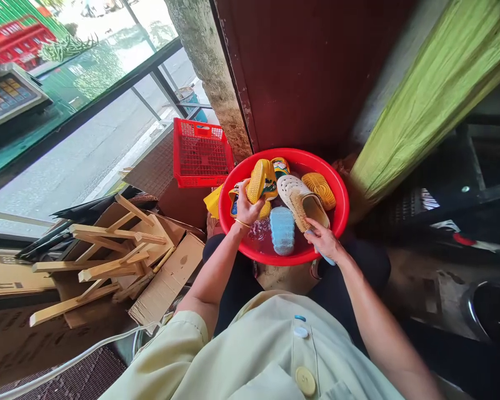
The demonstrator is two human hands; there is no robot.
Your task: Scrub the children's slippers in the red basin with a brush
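A red basin (pixel 342 222) of water stands between my knees with several clogs in it. My left hand (pixel 248 210) is closed around a yellow clog (pixel 259 180), its sole turned partly up, above the left side of the basin. My right hand (pixel 323 240) grips a scrub brush (pixel 299 210) with tan bristles and a blue handle. Behind the brush lies a white clog (pixel 290 188), tilted. A light-blue ridged sole (pixel 282 230) floats near the front rim. A yellow sole (pixel 319 190) rests at the right, and another patterned yellow clog (pixel 280 165) at the back.
A red plastic crate (pixel 202 153) sits behind the basin's left. Wooden stools (pixel 120 244) and flattened cardboard (pixel 170 278) are piled on my left. A dark red panel (pixel 308 72) rises behind; a green cloth (pixel 425 100) hangs at the right.
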